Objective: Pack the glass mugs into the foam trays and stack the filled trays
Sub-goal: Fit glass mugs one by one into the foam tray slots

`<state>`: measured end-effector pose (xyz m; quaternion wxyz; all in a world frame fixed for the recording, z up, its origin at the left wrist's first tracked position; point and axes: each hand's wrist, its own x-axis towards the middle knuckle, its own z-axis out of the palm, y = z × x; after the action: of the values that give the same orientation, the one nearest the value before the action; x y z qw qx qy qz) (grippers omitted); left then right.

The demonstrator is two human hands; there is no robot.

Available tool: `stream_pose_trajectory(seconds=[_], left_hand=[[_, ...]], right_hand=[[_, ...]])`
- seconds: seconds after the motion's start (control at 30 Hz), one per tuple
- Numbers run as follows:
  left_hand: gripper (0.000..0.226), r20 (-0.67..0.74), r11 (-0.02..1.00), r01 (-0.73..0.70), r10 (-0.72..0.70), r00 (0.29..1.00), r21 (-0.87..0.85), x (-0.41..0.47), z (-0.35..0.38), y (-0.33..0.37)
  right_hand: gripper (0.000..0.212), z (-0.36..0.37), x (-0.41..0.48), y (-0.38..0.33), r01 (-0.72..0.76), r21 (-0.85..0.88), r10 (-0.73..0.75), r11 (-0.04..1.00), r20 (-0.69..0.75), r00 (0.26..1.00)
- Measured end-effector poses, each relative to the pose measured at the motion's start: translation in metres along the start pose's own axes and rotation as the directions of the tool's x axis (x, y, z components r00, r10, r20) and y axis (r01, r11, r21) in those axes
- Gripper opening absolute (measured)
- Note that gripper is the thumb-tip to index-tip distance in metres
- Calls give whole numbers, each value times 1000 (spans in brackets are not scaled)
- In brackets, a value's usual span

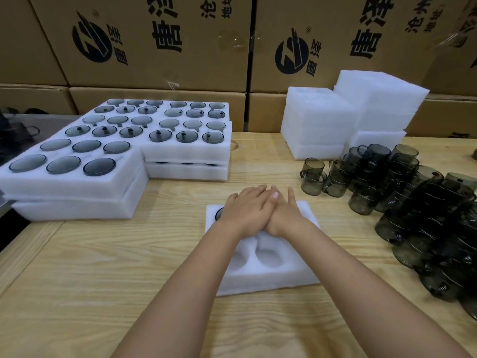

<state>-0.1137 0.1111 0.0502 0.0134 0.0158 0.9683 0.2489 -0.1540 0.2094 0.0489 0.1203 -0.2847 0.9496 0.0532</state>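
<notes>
A white foam tray [271,281] lies on the wooden table in front of me. Both hands lie flat on its far half, fingers straight and overlapping: my left hand [244,211] beside my right hand [286,215]. A dark glass rim [219,213] shows in a socket just left of my left hand. What lies under the palms is hidden. The near row has two bare sockets [268,257]. Several loose smoky glass mugs [387,177] are heaped to the right.
Filled foam trays sit stacked at the left [77,187] and back centre [185,151]. Two stacks of unfilled foam trays [317,125] stand at the back right. Cardboard boxes [154,47] wall off the far side. The table's left edge [31,228] is close.
</notes>
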Motion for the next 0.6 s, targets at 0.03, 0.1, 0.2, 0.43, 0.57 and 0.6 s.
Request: stream_pose_trajectory(seconds=[0.03, 0.1, 0.2, 0.43, 0.57, 0.6], left_hand=[[49, 1, 1000, 0, 0, 1000, 15, -1, 1, 0], [47, -7, 1000, 4, -4, 1000, 27, -4, 2, 0], [47, -14, 999, 15, -14, 1000, 36, -8, 3, -1], [54, -173, 993, 79, -63, 983, 88, -17, 4, -1], [46, -390, 928, 158, -290, 874, -336, -30, -10, -29], [45, -363, 854, 167, -376, 852, -492, -34, -15, -38]], right_hand=[[70, 2, -1, 0, -6, -11, 6, 1000, -20, 1000], [71, 5, -2, -1, -19, -29, 17, 999, -55, 998], [68, 6, -4, -3, -25, -34, 23, 999, -66, 998], [57, 10, -4, -3, -28, 46, 35, 999, -161, 986], [45, 10, 0, 5, 59, 490, 74, 870, -247, 966], [42, 8, 0, 10, 95, 650, 114, 754, -272, 955]])
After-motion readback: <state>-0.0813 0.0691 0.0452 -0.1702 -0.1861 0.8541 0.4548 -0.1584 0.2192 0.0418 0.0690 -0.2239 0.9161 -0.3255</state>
